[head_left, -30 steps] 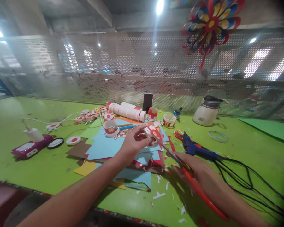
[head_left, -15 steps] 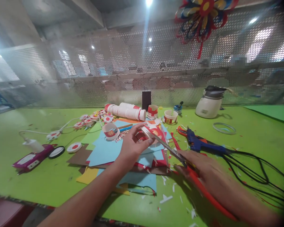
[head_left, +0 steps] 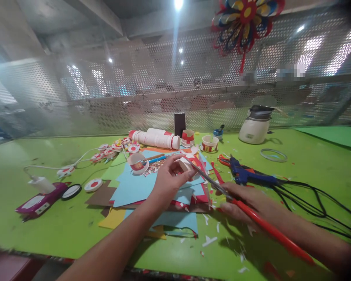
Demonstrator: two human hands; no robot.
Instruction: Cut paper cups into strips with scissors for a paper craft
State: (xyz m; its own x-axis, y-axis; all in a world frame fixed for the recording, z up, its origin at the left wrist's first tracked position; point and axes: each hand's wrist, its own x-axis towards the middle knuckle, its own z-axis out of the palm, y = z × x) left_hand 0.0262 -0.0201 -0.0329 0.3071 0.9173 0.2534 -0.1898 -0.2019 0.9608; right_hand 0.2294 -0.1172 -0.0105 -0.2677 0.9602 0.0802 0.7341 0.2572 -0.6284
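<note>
Between both hands, the paper cup (head_left: 185, 164) meets the scissors (head_left: 210, 181).

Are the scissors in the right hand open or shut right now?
Cannot tell for sure. The scissors look nearly shut: their blades read as one thin line running from the right hand to the paper cup piece in the left hand.

Green tabletop (head_left: 41, 234), wide, runs back to a perforated metal mesh wall (head_left: 134, 86). Concrete beams (head_left: 90, 13) overhead, bright ceiling lamp (head_left: 178, 4) glaring down. Paper pinwheel (head_left: 247, 19) hangs on the mesh, top right. Hazy daylight patches behind the mesh.
</note>
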